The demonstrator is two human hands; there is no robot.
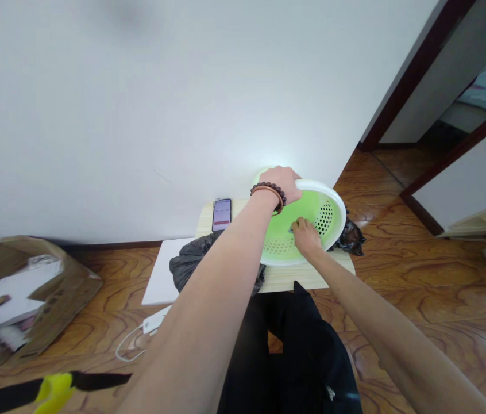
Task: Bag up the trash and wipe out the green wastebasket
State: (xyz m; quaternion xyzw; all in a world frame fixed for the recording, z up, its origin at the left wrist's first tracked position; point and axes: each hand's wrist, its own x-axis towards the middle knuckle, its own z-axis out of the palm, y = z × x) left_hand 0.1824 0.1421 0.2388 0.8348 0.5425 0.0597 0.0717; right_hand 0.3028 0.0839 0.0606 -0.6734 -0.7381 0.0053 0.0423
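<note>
A light green perforated basket [284, 214] with a white rim is tilted so that its opening faces me, above a small pale wood-topped table [297, 279]. My left hand [281, 183] grips the upper left part of the rim, its fingers closed; bracelets circle that wrist. Inside the basket is my right hand [305, 234], near the holes of the inner wall. Its fingers are pinched together, with something small and greyish at the tips that is too small to name. Black plastic bags lie on both sides of the basket, a left bag [191, 261] and a right bag [352, 237].
A phone [221, 215] with a lit screen lies on the table by the wall. To the left are a white board [164, 273], a power strip [155, 321] with a cable, and an open cardboard box [68, 293]. A doorway stands at the right.
</note>
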